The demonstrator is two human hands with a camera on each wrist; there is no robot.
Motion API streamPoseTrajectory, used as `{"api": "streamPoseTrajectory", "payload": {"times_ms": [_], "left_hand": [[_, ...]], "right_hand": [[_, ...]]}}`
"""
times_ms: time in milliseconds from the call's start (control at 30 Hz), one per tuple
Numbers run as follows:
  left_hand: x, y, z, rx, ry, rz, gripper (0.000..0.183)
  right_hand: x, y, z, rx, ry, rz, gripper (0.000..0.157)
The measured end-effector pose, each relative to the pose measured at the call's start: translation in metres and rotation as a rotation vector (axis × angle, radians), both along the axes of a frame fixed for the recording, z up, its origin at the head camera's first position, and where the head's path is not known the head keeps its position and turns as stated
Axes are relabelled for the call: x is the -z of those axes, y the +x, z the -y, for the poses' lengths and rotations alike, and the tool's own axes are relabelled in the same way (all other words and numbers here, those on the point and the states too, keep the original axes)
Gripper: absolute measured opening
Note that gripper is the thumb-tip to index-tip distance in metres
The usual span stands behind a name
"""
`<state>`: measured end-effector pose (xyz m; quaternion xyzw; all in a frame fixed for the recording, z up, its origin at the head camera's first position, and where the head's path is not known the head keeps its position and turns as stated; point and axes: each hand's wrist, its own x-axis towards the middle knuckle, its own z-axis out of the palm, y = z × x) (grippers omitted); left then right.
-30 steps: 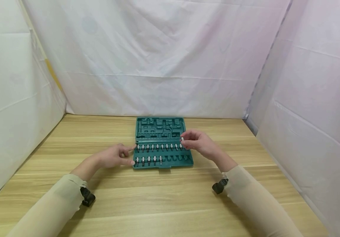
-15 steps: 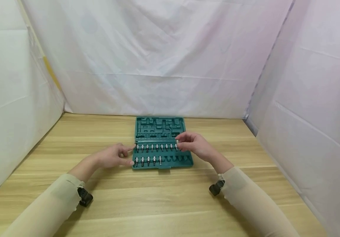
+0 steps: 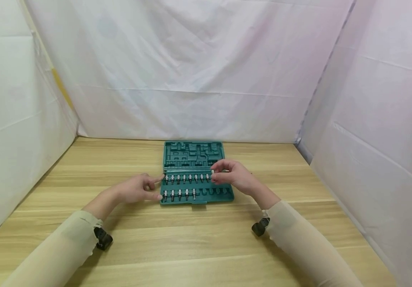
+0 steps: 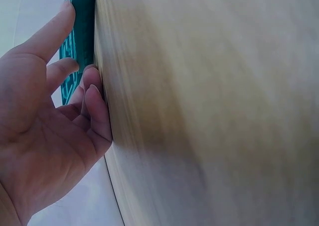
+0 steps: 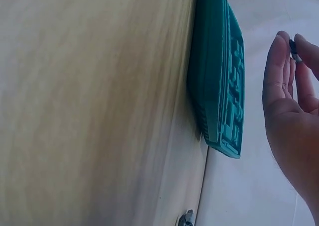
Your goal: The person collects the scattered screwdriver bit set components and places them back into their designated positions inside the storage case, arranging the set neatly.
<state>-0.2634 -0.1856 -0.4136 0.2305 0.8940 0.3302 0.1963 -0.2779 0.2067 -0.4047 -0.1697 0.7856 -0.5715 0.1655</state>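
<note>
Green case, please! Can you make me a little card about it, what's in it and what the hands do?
Case: green, lying open on the wooden table
Left hand: touching the case's left edge
Right hand: pinching a small bit
Front row: five bits at left, empty slots at right
Back row: eight bits showing, right end hidden by the right hand

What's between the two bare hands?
The head view shows much of the open green plastic case between the left hand and right hand, with two rows of silver-and-black metal bits.
</note>
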Motion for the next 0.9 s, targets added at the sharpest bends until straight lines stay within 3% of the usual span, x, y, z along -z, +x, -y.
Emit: {"api": "streamPoseTrajectory", "payload": {"times_ms": [300, 900], "left_hand": [[0.0, 0.0, 0.0, 0.003, 0.011, 0.005, 0.088], [-0.001, 0.001, 0.0, 0.009, 0.002, -0.005, 0.087]], "right_hand": [[0.001, -0.001, 0.008, -0.01, -0.013, 0.083, 0.038], [0.011, -0.004, 0.027, -0.037, 0.31, -0.097, 0.015]]}}
